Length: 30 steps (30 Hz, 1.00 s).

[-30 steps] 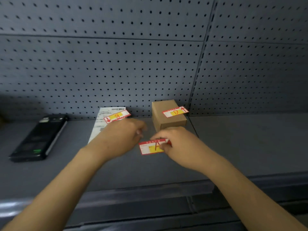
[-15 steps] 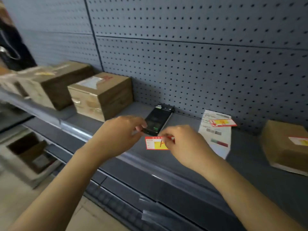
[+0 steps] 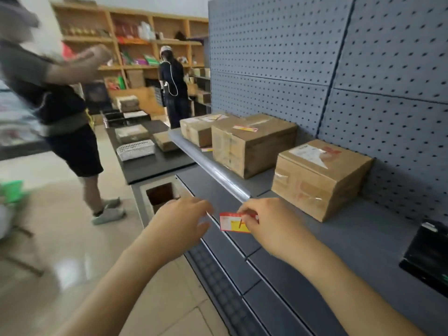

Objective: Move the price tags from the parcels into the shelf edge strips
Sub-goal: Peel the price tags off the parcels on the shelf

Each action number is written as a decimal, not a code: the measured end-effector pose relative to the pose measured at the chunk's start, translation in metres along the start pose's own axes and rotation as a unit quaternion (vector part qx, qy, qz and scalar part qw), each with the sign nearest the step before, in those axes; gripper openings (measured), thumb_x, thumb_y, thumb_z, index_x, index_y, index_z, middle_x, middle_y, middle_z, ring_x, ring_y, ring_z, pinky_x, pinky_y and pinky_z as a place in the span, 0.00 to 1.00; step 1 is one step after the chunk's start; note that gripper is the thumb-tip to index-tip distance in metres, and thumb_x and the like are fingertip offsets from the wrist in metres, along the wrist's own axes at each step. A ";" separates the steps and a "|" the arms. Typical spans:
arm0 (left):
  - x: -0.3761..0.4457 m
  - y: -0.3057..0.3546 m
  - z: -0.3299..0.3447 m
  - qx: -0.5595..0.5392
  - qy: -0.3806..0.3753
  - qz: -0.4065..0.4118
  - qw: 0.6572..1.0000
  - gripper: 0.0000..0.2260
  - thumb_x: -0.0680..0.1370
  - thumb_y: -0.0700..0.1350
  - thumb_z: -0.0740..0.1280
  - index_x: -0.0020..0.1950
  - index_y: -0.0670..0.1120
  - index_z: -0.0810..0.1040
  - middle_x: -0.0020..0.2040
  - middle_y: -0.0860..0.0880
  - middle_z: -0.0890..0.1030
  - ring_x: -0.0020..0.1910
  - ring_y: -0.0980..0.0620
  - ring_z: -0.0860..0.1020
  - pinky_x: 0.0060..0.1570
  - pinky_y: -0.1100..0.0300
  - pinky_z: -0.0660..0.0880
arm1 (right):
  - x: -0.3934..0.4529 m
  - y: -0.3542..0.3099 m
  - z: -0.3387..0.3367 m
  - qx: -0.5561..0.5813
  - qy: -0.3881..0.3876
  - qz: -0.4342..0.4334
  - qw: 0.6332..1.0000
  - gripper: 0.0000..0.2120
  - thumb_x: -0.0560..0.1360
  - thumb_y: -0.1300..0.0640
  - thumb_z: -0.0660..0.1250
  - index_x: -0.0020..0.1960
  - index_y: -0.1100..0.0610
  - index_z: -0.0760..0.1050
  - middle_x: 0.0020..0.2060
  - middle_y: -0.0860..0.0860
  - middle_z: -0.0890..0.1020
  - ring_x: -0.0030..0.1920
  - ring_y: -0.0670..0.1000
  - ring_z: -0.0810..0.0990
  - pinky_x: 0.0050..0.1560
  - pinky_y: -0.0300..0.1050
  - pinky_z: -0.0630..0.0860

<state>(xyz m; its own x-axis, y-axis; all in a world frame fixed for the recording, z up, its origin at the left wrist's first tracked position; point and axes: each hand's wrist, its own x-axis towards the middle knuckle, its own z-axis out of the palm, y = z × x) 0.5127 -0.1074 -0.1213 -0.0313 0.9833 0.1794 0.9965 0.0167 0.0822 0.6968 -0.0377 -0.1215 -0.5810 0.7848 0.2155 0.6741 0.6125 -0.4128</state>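
My right hand [image 3: 269,226] pinches a red, white and yellow price tag [image 3: 232,222] by its right end, held in the air just in front of the grey shelf's edge strip [image 3: 218,173]. My left hand [image 3: 179,221] hovers a little to the left of the tag, fingers loosely curled, holding nothing. On the shelf stand cardboard parcels: a near one [image 3: 317,180] with a white label, a middle one [image 3: 249,144] with a price tag [image 3: 244,128] on top, and a far one [image 3: 201,128].
A black handheld device [image 3: 426,253] lies on the shelf at the right. Grey pegboard [image 3: 363,69] backs the shelf. A person [image 3: 63,112] stands in the aisle to the left; another person [image 3: 174,93] stands farther back. A low black table [image 3: 150,163] holds a white basket [image 3: 135,149].
My view has swung far to the left along the shelf. The small parcel and white paper are out of sight. My right hand still holds the same tag; both hands moved left with it.
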 end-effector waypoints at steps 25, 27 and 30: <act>0.176 -0.325 0.037 -0.026 -0.003 -0.109 0.994 0.10 0.77 0.55 0.62 0.57 0.57 0.74 0.52 0.57 0.79 0.48 0.57 0.78 0.47 0.60 0.78 | 0.354 -0.095 0.161 0.045 -0.038 -0.081 0.995 0.06 0.77 0.52 0.60 0.51 0.44 0.75 0.42 0.42 0.80 0.38 0.40 0.76 0.29 0.31 0.64; 0.194 -0.353 0.040 -0.035 -0.023 -0.092 0.995 0.10 0.77 0.56 0.62 0.58 0.58 0.74 0.54 0.57 0.79 0.49 0.57 0.78 0.49 0.59 0.78 | 0.377 -0.102 0.174 0.045 -0.031 -0.058 0.997 0.06 0.78 0.52 0.60 0.50 0.44 0.75 0.43 0.43 0.81 0.40 0.41 0.77 0.29 0.31 0.63; 0.221 -0.395 0.041 -0.038 -0.052 -0.053 0.997 0.10 0.78 0.55 0.62 0.59 0.58 0.74 0.55 0.57 0.78 0.51 0.55 0.78 0.51 0.58 0.78 | 0.409 -0.113 0.192 0.049 -0.011 -0.018 0.999 0.06 0.77 0.52 0.61 0.50 0.44 0.76 0.43 0.43 0.82 0.39 0.41 0.77 0.29 0.31 0.63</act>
<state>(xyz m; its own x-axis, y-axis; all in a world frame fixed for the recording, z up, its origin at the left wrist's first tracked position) 0.1157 0.1108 -0.1540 -0.1240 0.9903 0.0635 0.9792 0.1117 0.1695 0.2958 0.1959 -0.1566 -0.6148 0.7594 0.2131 0.6053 0.6275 -0.4898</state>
